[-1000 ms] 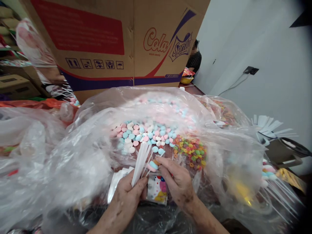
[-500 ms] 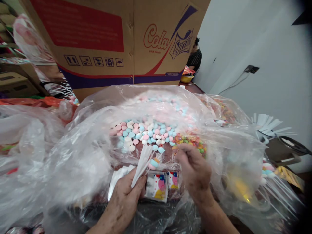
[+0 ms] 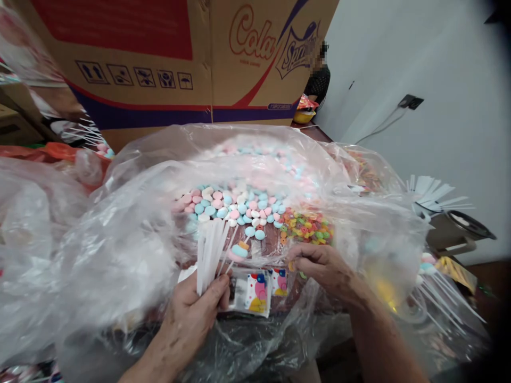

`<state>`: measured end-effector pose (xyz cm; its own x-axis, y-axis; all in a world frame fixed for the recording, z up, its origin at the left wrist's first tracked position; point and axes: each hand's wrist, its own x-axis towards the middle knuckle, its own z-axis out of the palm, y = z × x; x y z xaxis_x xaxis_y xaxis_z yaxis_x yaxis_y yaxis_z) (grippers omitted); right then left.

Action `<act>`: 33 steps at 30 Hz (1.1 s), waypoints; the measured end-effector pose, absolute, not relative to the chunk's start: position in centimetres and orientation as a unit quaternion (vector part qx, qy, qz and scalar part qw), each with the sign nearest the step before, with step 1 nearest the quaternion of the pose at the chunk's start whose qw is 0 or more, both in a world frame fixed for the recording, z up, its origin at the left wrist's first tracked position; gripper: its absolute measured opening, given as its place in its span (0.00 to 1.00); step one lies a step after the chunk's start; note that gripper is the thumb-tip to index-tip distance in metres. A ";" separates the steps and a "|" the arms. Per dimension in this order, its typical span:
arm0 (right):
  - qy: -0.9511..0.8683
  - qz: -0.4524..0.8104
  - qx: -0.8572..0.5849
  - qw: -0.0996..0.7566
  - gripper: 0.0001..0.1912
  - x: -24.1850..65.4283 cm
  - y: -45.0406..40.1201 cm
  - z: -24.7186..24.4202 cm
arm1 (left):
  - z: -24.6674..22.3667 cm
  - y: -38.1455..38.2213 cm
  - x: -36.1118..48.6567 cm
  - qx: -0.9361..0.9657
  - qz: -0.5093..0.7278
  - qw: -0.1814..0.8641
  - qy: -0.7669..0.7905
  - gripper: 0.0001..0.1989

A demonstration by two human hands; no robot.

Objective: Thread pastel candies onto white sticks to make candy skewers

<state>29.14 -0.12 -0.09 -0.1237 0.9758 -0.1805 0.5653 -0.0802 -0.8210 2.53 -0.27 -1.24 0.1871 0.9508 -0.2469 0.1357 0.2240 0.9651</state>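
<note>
1. Head camera view shows the left hand [image 3: 191, 306] with its grip closed around a fanned bunch of flat white plastic sticks [image 3: 211, 247], near the lower ends. They look light and rather stiff, perhaps slippery against each other, so a low hold with thumb across the bunch seems good.

2. Beside this bunch, a small pink, blue and orange candy stack [image 3: 238, 251] sits on a thin white stick, which leads down to the left thumb. I judge the stack light but maybe fragile; it is better to hold it by the stick below the candies, without squeezing.

3. The right hand [image 3: 329, 268] has fingertips pinched together, and a small yellow ring candy [image 3: 291, 265] shows at them. Such a ring is probably soft, a little sticky, and best held at its outer rim.

4. Ahead lie a pile of pastel round candies [image 3: 239, 207] and a pile of multicoloured ring candies [image 3: 309, 227], both bordered by wrinkled translucent plastic bags [image 3: 128, 213]. This loose film could catch on a wrist.

5. Between the piles and the colourful printed packets [image 3: 255, 292], a narrow strip of reddish-brown worktop [image 3: 275, 242] shows. The room for moving seems limited; the tall brown cardboard box [image 3: 139, 48] stands behind.
</note>
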 end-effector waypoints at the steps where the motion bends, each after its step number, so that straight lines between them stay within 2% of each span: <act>1: -0.629 0.414 -0.606 0.258 0.09 29.3 -0.3 0.1 | -1.3 -0.2 2.5 0.513 0.352 0.573 0.533 0.21; 6: -0.592 0.338 -0.665 0.305 0.06 30.2 -0.4 0.5 | -1.2 -0.4 2.4 0.499 0.348 0.575 0.547 0.20; 14: -0.620 0.314 -0.658 0.290 0.08 29.9 -0.5 0.1 | -1.4 -0.4 2.7 0.479 0.347 0.589 0.550 0.20; 21: -0.707 0.296 -0.629 0.128 0.11 30.4 -1.1 0.8 | -1.0 -0.5 2.7 0.483 0.351 0.579 0.555 0.19; 25: -0.741 0.267 -0.605 0.119 0.14 30.5 -0.7 1.0 | -0.7 -0.3 3.0 0.498 0.326 0.580 0.557 0.20; 29: -0.726 0.170 -0.653 0.132 0.12 29.3 1.2 0.8 | -0.3 0.0 3.5 0.527 0.336 0.565 0.539 0.21; 33: -0.701 0.046 -0.712 0.018 0.11 27.0 3.0 -0.3 | -0.3 0.3 3.6 0.544 0.322 0.558 0.537 0.20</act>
